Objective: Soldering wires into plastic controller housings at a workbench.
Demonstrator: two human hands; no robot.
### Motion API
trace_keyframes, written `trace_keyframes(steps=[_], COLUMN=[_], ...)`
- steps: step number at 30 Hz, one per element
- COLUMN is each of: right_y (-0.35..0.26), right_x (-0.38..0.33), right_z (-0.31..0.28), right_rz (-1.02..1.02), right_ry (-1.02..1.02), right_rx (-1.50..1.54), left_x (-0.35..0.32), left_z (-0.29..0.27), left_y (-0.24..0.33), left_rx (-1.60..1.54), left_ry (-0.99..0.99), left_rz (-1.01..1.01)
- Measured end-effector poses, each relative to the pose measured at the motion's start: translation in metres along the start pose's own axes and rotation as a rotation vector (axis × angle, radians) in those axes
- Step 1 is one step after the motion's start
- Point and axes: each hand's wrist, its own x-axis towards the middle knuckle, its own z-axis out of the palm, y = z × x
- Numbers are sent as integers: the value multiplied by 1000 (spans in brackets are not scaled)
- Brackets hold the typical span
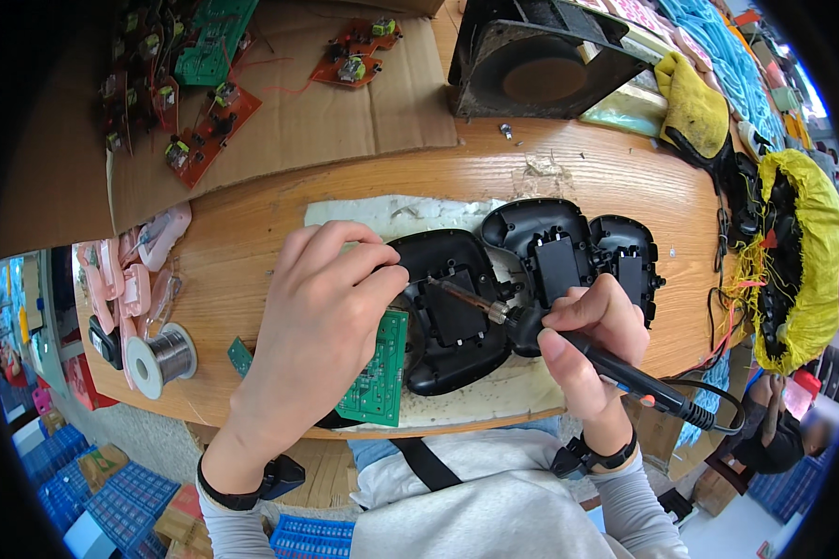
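My right hand (601, 335) grips a soldering iron (615, 368) with a black handle. Its metal shaft points left across a black gamepad shell (452, 359), with the tip over the shell's inner side. Curled with fingertips together, my left hand (331, 298) is at that shell's left edge; what it pinches, if anything, is too small or hidden to make out. Below this hand lies a green circuit board (379, 377), partly covered by it. Two more black gamepad shells, one middle (531, 224) and one farther right (629, 270), lie beside the first.
A solder wire spool (161, 360) stands at the left by pink plastic parts (135, 289). Cardboard (345, 130) at the far left bears orange boards (214, 135). A black fan (541, 70) stands at the back, with a yellow cloth (694, 102) and yellow bag (802, 345) at right.
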Motion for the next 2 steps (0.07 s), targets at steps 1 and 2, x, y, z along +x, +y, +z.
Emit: trace_keyframes(steps=[1, 2], right_y=[0, -1], right_x=[1, 1], right_z=[0, 0], right_rz=[-9, -25], right_ry=[-5, -10], right_rx=[-16, -39], left_x=[0, 0], left_z=[0, 0], left_y=[0, 0], left_rx=[4, 3], left_ry=[-2, 1], left_rz=[2, 6])
